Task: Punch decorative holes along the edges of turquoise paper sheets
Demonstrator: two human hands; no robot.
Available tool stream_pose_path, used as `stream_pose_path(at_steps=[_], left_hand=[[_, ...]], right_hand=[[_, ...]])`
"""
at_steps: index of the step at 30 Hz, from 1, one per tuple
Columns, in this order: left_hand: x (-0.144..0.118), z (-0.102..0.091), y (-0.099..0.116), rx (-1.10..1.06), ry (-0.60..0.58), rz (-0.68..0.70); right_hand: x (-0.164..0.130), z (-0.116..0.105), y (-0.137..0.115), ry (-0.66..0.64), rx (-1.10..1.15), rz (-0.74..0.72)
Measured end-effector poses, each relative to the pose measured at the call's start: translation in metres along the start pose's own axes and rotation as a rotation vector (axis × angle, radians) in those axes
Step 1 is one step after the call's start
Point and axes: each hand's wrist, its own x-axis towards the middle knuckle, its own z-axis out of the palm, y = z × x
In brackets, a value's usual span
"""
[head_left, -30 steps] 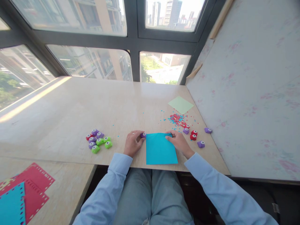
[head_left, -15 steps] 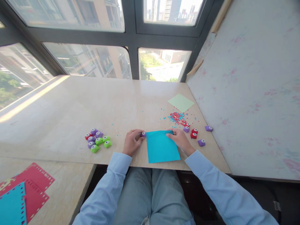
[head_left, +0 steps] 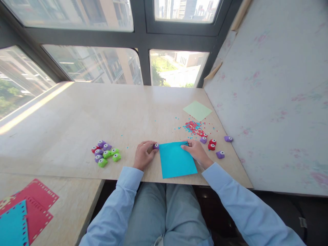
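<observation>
A blue square of paper (head_left: 177,160) lies flat at the near edge of the beige table (head_left: 107,112). My left hand (head_left: 144,155) is closed on a small purple paper punch (head_left: 156,146) at the sheet's far left corner. My right hand (head_left: 196,152) rests on the sheet's far right corner, fingers pressing the edge down. What lies under those fingers is hidden.
A cluster of purple, green and red punches (head_left: 105,153) sits left of my hands. More purple and red punches (head_left: 212,145) lie to the right, beside a heap of red and blue paper bits (head_left: 192,127) and a pale green sheet (head_left: 197,110). Punched red and blue sheets (head_left: 23,212) lie lower left.
The blue sheet has turned slightly, its near edge swinging to the right. Both hands stay at its far corners.
</observation>
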Motion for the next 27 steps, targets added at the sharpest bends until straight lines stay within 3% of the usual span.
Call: stream_pose_path(at_steps=[27], left_hand=[[-0.002, -0.001, 0.000, -0.006, -0.009, 0.037]], right_hand=[[0.003, 0.007, 0.009, -0.031, -0.072, -0.005]])
